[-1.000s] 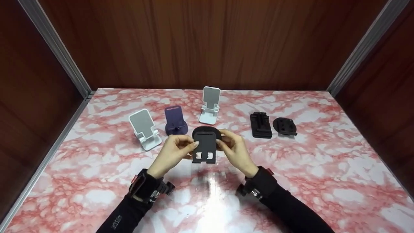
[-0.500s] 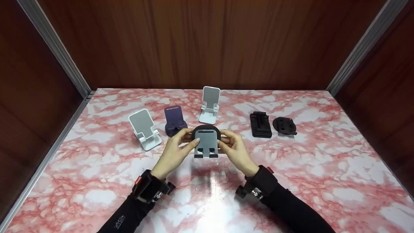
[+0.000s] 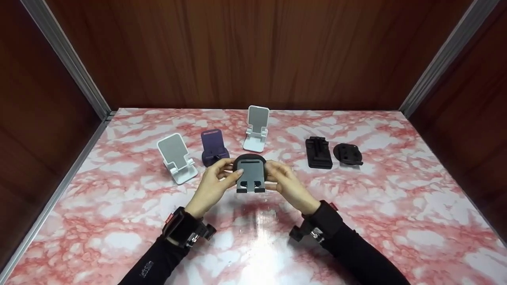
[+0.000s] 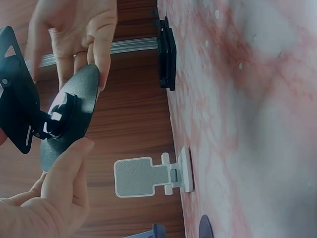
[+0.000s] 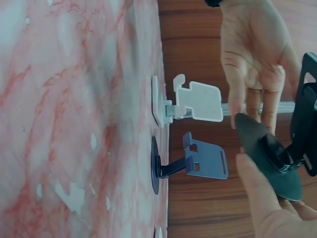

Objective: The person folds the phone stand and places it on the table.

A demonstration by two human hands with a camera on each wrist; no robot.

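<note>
A black phone stand (image 3: 251,174) with a round base is held up above the table between both hands, its plate facing the head camera. My left hand (image 3: 212,184) grips its left side, thumb at the plate's edge and fingers behind. On the other side my right hand (image 3: 292,188) holds the rim of the round base with its fingers; its thumb is mostly hidden in the head view. The left wrist view shows the underside of the round base (image 4: 84,106) and the hinge joining it to the plate. In the right wrist view, fingers of both hands touch the base (image 5: 255,144).
Behind the hands stand a white phone stand (image 3: 174,152), a purple one (image 3: 213,142) and another white one (image 3: 258,120), all unfolded. To the right lie a folded black stand (image 3: 319,153) and a folded round-based one (image 3: 348,153). Wooden panels (image 3: 253,55) enclose the marbled table (image 3: 388,213).
The held stand's plate has tilted, going from dark to light grey, with its lower hooks now facing the head camera. The right thumb has left the plate's edge.
</note>
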